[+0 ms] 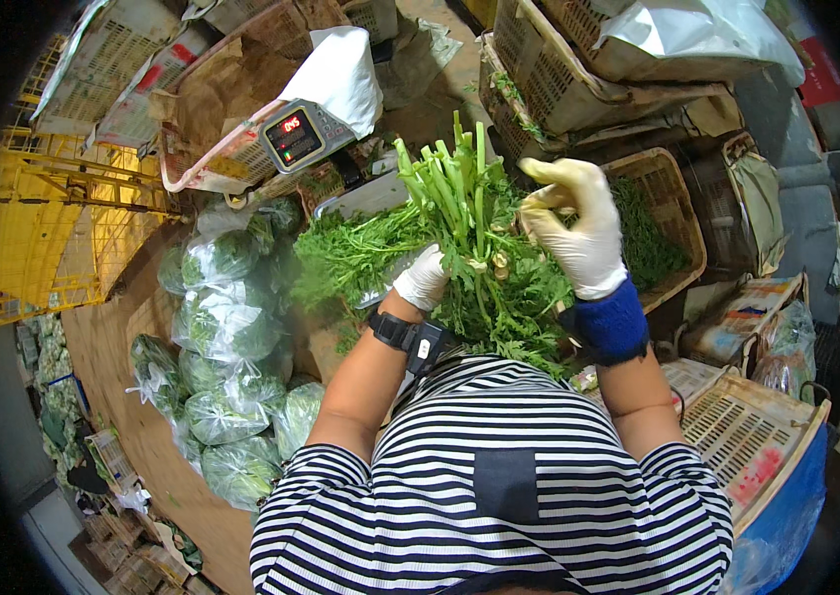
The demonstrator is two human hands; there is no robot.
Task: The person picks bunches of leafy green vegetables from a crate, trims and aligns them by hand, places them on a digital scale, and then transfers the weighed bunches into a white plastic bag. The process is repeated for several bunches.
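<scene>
A bunch of leafy green stalks [449, 193], cut ends up, stands before my chest. My left hand [423, 279], in a white glove, is closed against the left side of the stalks near their leaves. On the right my right hand [576, 223], gloved and with a blue wristband, is raised beside the bunch, fingers curled with a gap between them and the thumb; nothing shows in it. More feathery greens [353, 253] lie left of the bunch on a scale's platform, mostly covered. The scale's lit display [293, 137] stands behind them.
Tied clear plastic bags of greens [230, 335] are piled on the left. A plastic crate of greens [695, 223] stands right of my right hand. Stacked crates [553, 82] rise at the back right, and another dirty crate [189, 160] is beyond the display. A yellow metal frame [70, 178] is far left.
</scene>
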